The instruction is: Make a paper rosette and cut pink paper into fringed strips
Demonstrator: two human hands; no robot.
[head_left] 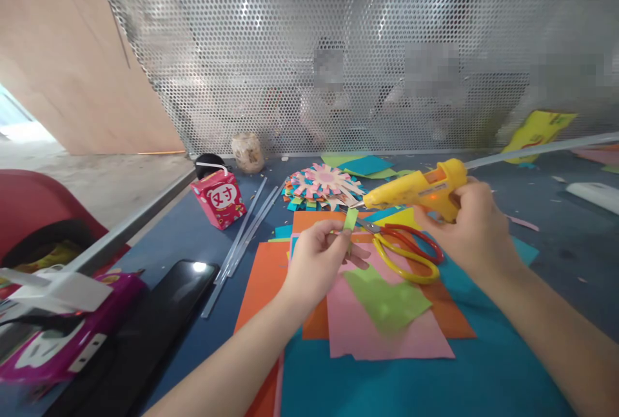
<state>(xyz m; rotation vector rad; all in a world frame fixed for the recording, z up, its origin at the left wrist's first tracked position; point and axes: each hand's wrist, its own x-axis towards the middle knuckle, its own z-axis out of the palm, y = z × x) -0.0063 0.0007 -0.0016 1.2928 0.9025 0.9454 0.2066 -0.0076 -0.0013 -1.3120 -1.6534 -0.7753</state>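
Note:
Between thumb and fingers, my left hand point(319, 252) pinches a small light green paper strip point(351, 220). My right hand point(483, 227) grips a yellow hot glue gun point(418, 190) with a clear glue stick point(541, 149) protruding from its back. The gun's nozzle points left, close to the strip's top end; whether they touch I cannot tell. Below the gun lie scissors point(409, 269) with one red and one yellow handle. Under them are a green paper piece point(391, 301), a pink sheet point(387, 343), orange paper point(261, 288) and a large blue sheet point(411, 385).
Fringed paper flowers point(329, 178) are piled behind my hands. To the left are loose glue sticks point(242, 243), a red drink carton point(220, 201), a black phone point(140, 333) and a purple power strip point(91, 333). A perforated metal panel point(300, 30) borders the table's back.

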